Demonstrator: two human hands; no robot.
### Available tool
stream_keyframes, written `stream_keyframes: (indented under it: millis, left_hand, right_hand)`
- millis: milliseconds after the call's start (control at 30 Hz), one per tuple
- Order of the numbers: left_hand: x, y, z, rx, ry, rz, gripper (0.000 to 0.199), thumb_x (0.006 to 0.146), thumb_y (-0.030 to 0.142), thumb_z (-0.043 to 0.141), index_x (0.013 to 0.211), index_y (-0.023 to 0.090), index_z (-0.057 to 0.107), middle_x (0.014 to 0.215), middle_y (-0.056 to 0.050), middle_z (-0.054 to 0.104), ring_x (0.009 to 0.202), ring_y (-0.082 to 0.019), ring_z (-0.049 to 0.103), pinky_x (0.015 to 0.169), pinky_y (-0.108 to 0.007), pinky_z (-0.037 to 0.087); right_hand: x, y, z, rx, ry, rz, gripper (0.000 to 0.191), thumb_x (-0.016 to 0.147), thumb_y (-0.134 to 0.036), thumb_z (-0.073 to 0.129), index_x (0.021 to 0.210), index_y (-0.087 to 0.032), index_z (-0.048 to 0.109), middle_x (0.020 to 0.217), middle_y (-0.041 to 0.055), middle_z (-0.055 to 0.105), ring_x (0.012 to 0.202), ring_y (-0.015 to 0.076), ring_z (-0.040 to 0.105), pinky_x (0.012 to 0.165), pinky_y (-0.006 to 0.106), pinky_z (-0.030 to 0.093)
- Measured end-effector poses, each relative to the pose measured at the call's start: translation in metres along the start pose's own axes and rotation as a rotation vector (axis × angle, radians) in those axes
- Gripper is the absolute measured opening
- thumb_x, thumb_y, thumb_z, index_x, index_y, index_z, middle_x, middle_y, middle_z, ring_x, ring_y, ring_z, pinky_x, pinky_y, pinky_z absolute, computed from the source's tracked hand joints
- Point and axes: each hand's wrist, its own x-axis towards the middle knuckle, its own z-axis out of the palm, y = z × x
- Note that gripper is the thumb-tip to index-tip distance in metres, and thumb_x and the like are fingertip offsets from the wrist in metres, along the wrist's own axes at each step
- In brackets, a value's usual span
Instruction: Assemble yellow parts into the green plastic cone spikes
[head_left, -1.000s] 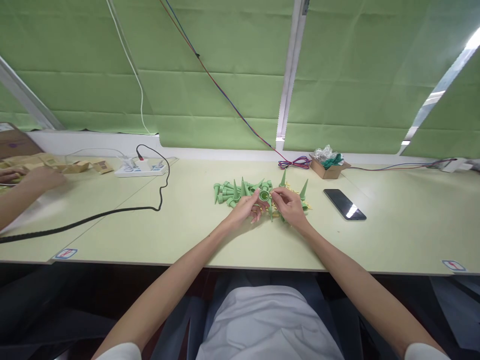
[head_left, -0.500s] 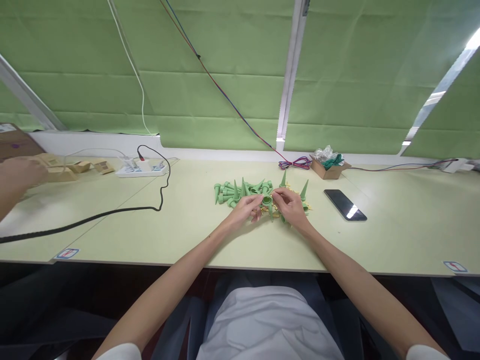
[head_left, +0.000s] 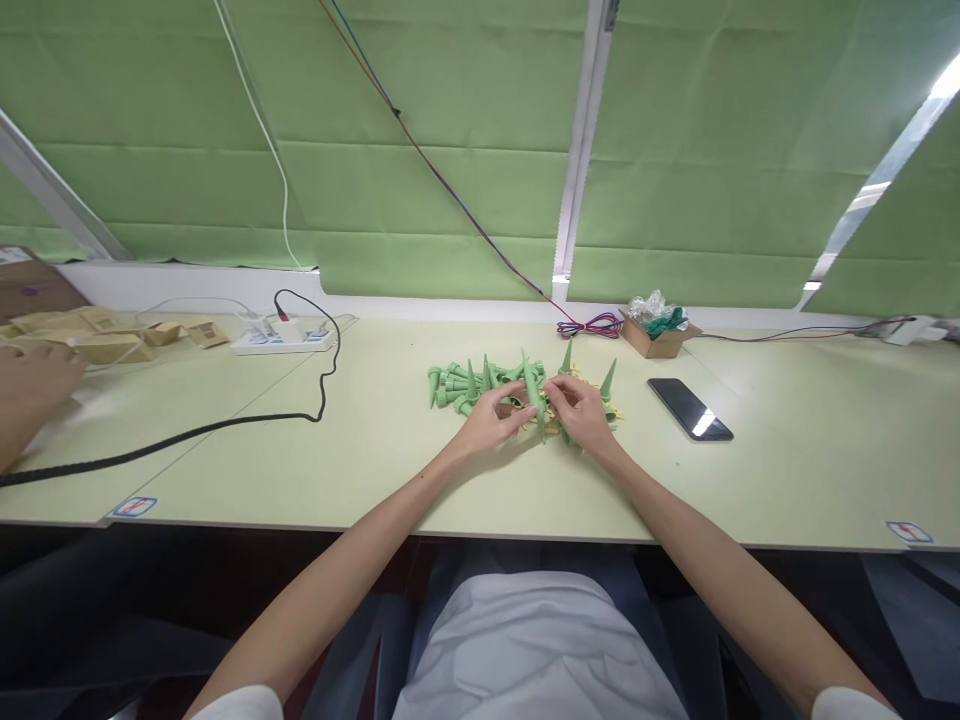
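A light green plastic spike [head_left: 532,378], long and tapered, stands tilted between my two hands with its point upward. My left hand [head_left: 487,420] grips it low down between thumb and fingers. Close on its other side, my right hand [head_left: 583,410] has thumb and forefinger pinched together; what they hold is too small to make out. Behind and left of my hands lies a pile of similar green spikes [head_left: 454,384]. Small yellow pieces [head_left: 616,412] are scattered around and under my right hand, among more upright green spikes [head_left: 608,381].
A black phone [head_left: 688,408] lies to the right. Behind it stands a small cardboard box [head_left: 660,343] with plastic bags. At the left are a power strip [head_left: 283,340], a black cable [head_left: 225,424], small cardboard boxes [head_left: 112,347] and another person's hand [head_left: 37,385].
A spike with its tip up now appears between my hands, where an open round end faced me before. My left fingers have spread around it. The other person's hand moved down and left.
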Motion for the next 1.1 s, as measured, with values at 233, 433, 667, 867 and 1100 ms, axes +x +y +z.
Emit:
stream_keyframes:
  millis: [233,433,667,867,1100]
  left_hand:
    - [0.003,-0.014,0.002,0.201,0.113,0.107,0.046,0.084,0.042,0.065,0.122,0.017,0.061,0.110,-0.011,0.058,0.070,-0.013,0.056,0.062,-0.027,0.047]
    - [0.004,-0.020,0.001,0.317,0.121,0.213,0.035,0.089,0.037,0.060,0.119,0.020,0.063,0.112,-0.009,0.055,0.065,-0.010,0.050,0.062,-0.026,0.047]
    - [0.006,-0.019,0.002,0.322,0.164,0.210,0.029,0.091,0.036,0.059,0.115,0.020,0.063,0.113,-0.008,0.053,0.062,-0.008,0.048,0.058,-0.024,0.044]
    - [0.006,-0.009,0.003,0.184,0.232,0.085,0.031,0.089,0.047,0.058,0.101,0.018,0.059,0.099,-0.005,0.061,0.059,-0.009,0.049,0.055,-0.022,0.040]
    - [0.009,-0.008,0.002,-0.045,0.027,-0.177,0.061,0.088,0.068,0.047,0.070,0.013,0.066,0.051,-0.001,0.051,0.040,-0.009,0.041,0.042,-0.025,0.033]
  right_hand:
    - [0.000,0.004,0.000,-0.035,0.007,0.027,0.034,0.090,-0.049,0.056,0.075,-0.019,0.062,0.058,-0.0019,0.048,0.051,0.0114,0.039,0.048,0.025,0.031]
    - [0.001,0.002,0.001,-0.033,0.001,0.059,0.038,0.088,-0.052,0.056,0.070,-0.019,0.058,0.055,-0.0025,0.045,0.049,0.0111,0.038,0.047,0.026,0.030]
    - [0.000,0.003,0.003,-0.026,0.025,0.068,0.037,0.088,-0.052,0.056,0.074,-0.018,0.060,0.056,-0.0026,0.047,0.049,0.0110,0.040,0.048,0.026,0.031]
    - [0.001,0.004,0.003,0.006,0.079,0.062,0.036,0.090,-0.052,0.055,0.075,-0.019,0.059,0.057,-0.0023,0.048,0.051,0.0119,0.044,0.050,0.026,0.036]
    - [0.000,0.001,0.003,0.030,0.066,0.019,0.034,0.090,-0.052,0.055,0.080,-0.020,0.061,0.063,-0.0011,0.051,0.055,0.0129,0.047,0.053,0.026,0.039]
